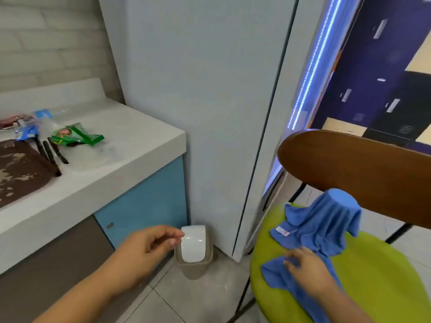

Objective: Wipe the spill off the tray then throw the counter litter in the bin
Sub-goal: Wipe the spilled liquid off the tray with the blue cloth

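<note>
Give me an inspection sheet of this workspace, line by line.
Surface: white counter, holds tray and litter.
Job's things: brown tray blotched with spill; blue cloth draped on green chair seat; bin on floor, lid down.
Clutter: green wrapper, black sticks, blue wrapper beside tray.
Hands: left hand empty, loosely curled; right hand on cloth, grip unclear.
Cables: nothing seen.
Surroundings: blue light strip by wall.

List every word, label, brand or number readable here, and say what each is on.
No text here can be read.
Green plastic snack packet on the white stone counter: printed design, too blurred to read.
Blue and clear plastic wrapper: pale marks, blurred.
Red packet at the left edge: blurred.
Small white tag on the blue microfibre cloth: red print, too small to read.
</note>
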A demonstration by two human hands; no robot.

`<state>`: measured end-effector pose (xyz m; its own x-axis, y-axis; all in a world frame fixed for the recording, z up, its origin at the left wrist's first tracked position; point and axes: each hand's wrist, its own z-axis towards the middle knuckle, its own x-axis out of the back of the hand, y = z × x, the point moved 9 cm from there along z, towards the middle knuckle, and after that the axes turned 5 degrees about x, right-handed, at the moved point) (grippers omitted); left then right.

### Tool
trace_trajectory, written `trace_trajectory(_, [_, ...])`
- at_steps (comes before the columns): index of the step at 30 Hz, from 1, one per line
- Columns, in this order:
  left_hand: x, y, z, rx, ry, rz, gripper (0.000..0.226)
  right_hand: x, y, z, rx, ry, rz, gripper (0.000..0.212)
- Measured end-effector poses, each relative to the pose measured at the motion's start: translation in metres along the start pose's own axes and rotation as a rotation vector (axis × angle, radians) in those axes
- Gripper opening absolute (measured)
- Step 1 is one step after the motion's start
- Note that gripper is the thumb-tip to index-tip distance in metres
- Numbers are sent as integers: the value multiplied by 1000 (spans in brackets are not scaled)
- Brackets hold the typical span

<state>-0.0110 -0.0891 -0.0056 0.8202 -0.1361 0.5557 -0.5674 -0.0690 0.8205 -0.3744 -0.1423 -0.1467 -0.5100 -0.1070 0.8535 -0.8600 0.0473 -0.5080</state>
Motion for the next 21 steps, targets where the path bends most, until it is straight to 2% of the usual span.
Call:
trace_trajectory(1, [-7, 2, 3, 2, -20, 9, 27, -6, 9, -2, -6, -40, -67, 12])
trace_trajectory(4, [-15, 9, 5, 30, -21, 31, 40, -31, 21, -14, -17, -209, -316, 58])
trace_trajectory(5, [-20, 10, 9, 34, -25, 36, 39, -39, 28, -16, -18, -239, -347, 60])
trace_trajectory(7, [-24, 11, 10, 48, -30, 46, 37, -41, 31, -12, 11, -221, -331, 44])
trace_trajectory(10, [-27, 17, 11, 47, -32, 53, 35, -22, 33, -4, -54, -146, -180, 17])
trace_trajectory(12, [-27, 21, 11, 38, -27, 39, 35, -3, 32, -1, -130, -92, -6, 28])
trace_trajectory(15, [-27, 25, 13, 48, -34, 23, 26, 29, 1, 1, -127, -72, 276, 35])
trace_trajectory(18, [-28, 36, 15, 46, -54, 1, 22, 59, -56, 3, 0, -90, 475, 37])
trace_trajectory(21, [-31, 47, 17, 39, -95, -48, 24, 70, -127, 2, 197, -182, 530, 38])
